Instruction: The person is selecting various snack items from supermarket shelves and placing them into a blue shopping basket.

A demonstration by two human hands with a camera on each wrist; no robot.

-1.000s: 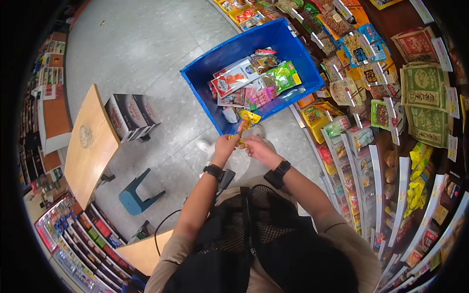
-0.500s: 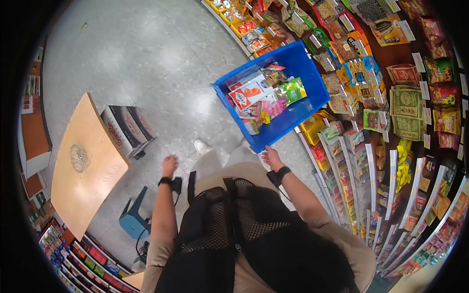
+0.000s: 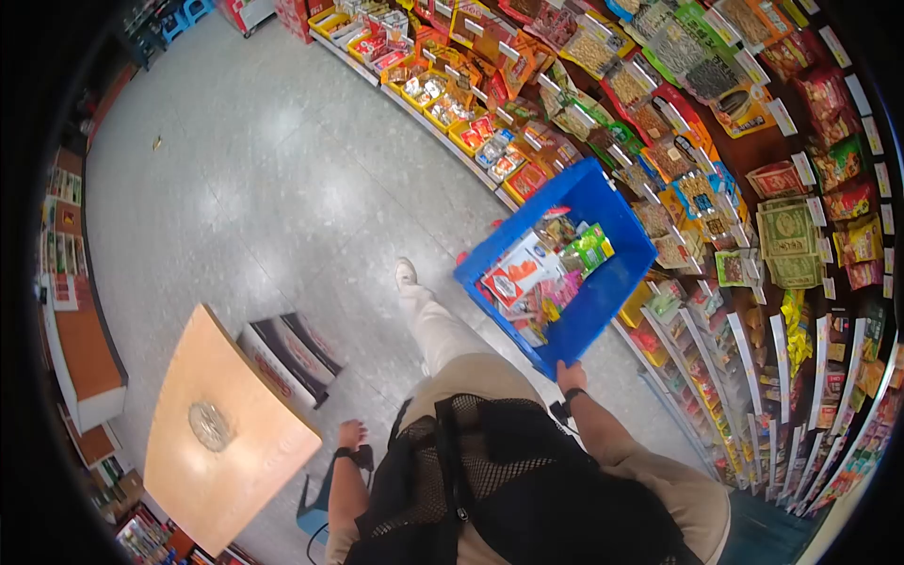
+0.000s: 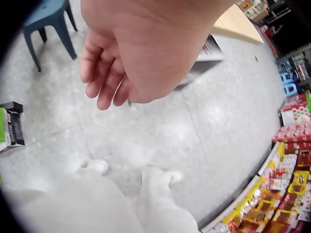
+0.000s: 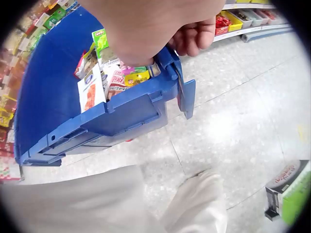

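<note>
at the far left of the head view stands a wooden surface [image 3: 226, 443], with a printed carton [image 3: 287, 358] beside it and a blue stool [image 3: 311, 504] just below. the left hand [image 3: 352, 434] hangs at the person's side near that stool. in the left wrist view its fingers [image 4: 99, 80] are loosely curled and hold nothing, and only the grey floor [image 3: 264, 188] lies under it.

further right, a leg is stepped forward, and just beside it is the blue crate [image 3: 612, 273]. the crate lies ahead of the person and to the right, close against the foot of the shelves [image 3: 753, 235]. its long axis runs from the near end at the person's hip away along the aisle, roughly parallel to the shelf fronts. snack packets [image 3: 541, 273] fill its bottom. whether it rests on the floor or on something under it cannot be told.

the right hand [image 3: 570, 377] is the nearer one by far: its grip is clamped on the rim at the crate's near corner. in the right wrist view its fingers [image 5: 194, 39] are curled over the blue edge, so the whole crate stretches forward from that hold. the left hand is well apart from it, on the other side of the body.
</note>
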